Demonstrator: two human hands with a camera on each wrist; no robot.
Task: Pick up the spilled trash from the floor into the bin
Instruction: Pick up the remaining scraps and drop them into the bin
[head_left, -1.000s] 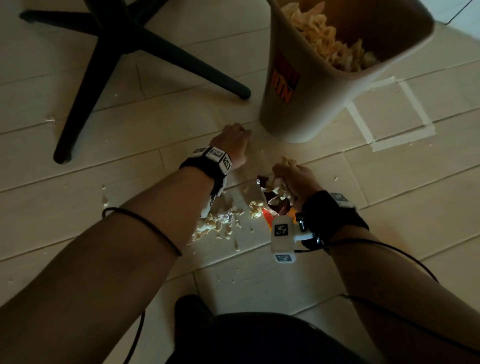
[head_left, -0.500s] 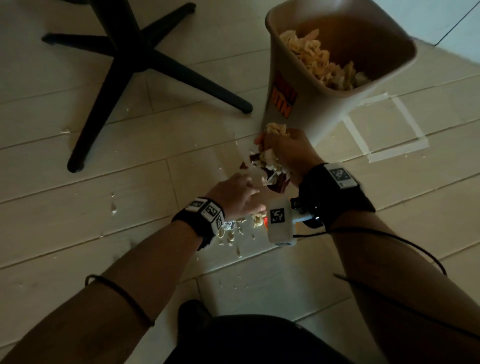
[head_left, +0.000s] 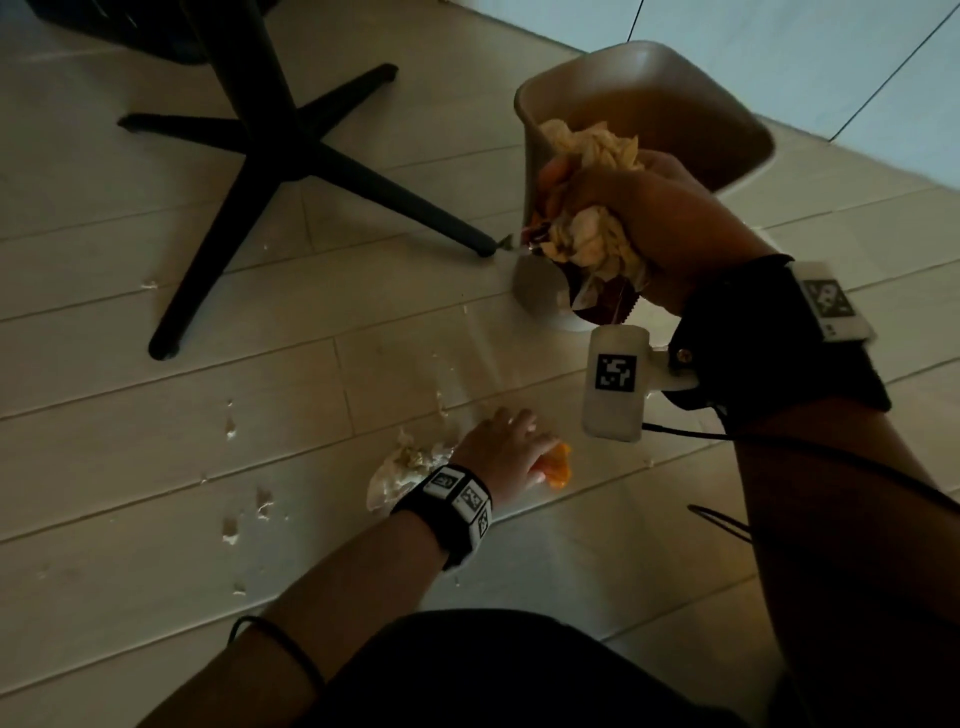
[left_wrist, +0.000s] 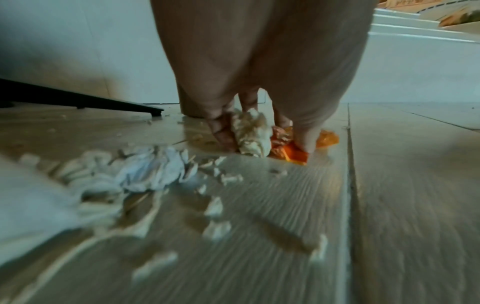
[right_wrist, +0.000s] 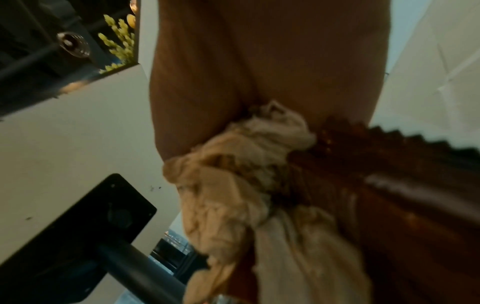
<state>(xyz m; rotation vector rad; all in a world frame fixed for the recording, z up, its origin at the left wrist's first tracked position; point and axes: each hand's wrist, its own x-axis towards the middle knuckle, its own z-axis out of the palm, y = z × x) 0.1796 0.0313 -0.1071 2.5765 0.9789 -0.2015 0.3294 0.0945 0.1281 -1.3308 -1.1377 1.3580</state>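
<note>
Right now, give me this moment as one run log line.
right hand: grips tissue wad by bin | left hand: pinching orange wrapper on floor

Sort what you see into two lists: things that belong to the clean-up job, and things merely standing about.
Part of the job:
- bin
- handful of tissues and wrapper held in the right hand
- orange wrapper under the left hand
- crumpled tissue and scraps on the floor

Just standing about:
- chair base
- wall
</note>
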